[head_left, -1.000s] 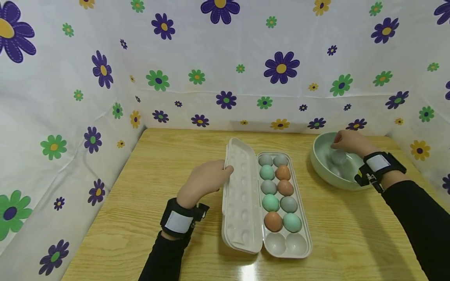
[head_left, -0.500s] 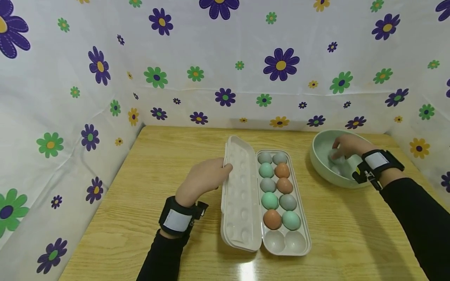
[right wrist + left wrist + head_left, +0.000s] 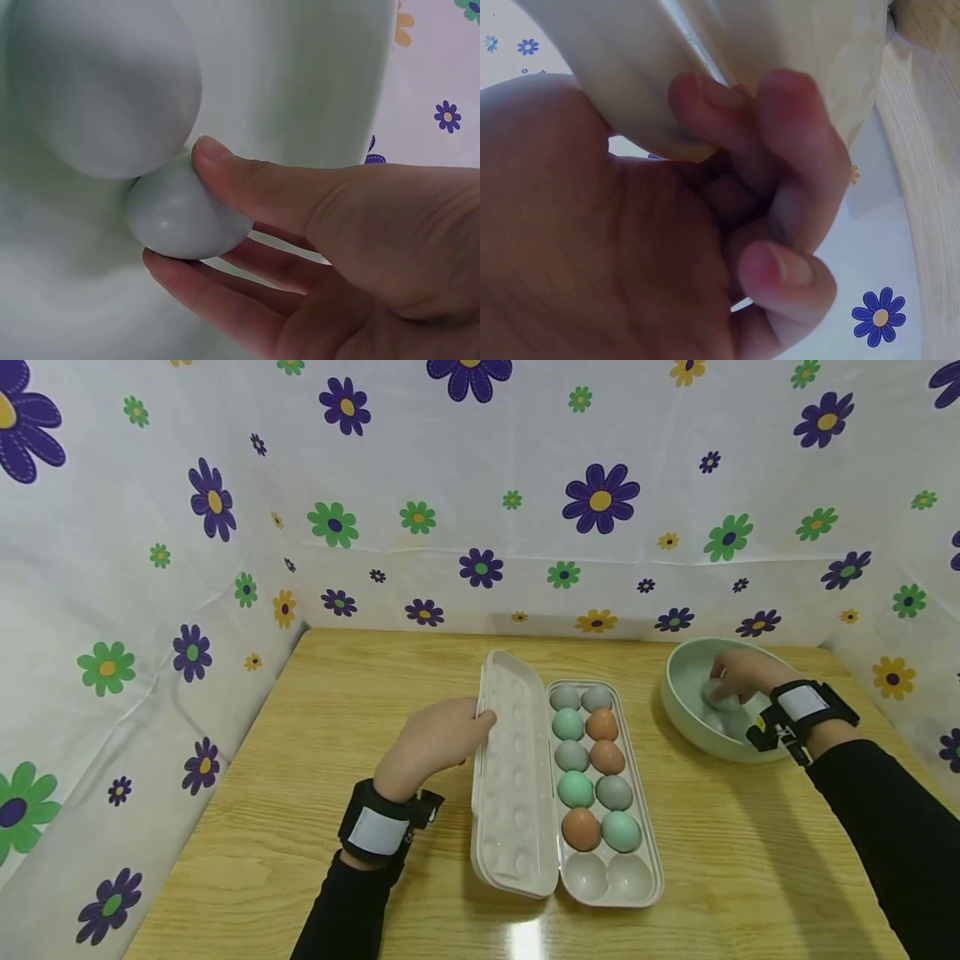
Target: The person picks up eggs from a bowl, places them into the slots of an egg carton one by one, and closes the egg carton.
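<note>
Nearest you, a patch of light shines on the pale wood-grain table, and a long shadow lies across its right side. Your left hand has its grip clamped on the edge of the lid, which is raised and tilted along the left side of the egg carton. Ten grey, green and brown eggs fill the carton's five farther rows. Farther right, near the table's back edge, sits a pale green bowl. Inside it, your right hand has its grip pinched on a grey egg; a second grey egg is just beside it. Behind and along both sides hangs a lightly creased white sheet printed with purple, green and yellow flowers.
</note>
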`<state>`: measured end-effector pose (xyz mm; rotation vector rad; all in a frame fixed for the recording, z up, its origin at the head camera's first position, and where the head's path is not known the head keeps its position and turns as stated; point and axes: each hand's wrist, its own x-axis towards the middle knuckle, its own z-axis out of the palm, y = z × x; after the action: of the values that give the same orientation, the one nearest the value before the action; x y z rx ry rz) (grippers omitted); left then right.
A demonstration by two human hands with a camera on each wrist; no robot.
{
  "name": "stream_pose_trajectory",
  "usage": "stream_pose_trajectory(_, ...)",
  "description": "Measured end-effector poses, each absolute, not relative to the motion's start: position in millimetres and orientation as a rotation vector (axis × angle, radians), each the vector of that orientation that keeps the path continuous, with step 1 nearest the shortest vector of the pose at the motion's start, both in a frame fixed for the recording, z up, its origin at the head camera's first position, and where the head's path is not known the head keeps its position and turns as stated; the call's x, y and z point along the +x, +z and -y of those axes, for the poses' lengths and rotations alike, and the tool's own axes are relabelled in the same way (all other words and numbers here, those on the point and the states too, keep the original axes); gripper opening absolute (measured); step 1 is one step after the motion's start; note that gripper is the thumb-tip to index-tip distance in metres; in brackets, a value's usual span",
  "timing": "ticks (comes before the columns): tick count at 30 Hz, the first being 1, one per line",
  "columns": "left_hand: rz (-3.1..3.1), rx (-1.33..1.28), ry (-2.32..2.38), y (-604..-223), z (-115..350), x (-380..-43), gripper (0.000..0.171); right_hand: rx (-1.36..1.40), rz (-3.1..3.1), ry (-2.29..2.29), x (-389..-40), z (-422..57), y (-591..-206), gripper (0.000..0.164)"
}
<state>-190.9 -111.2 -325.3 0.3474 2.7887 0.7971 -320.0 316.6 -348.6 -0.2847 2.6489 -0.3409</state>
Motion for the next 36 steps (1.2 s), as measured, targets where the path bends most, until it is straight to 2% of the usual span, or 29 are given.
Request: stream_pose_trajectory(36, -2.790, 0.354, 0.776, -323.7, 112.1, -189.3, 0.035, -0.210, -2.623, -0.396, -324.8, -321.1, -354.2, 0.048)
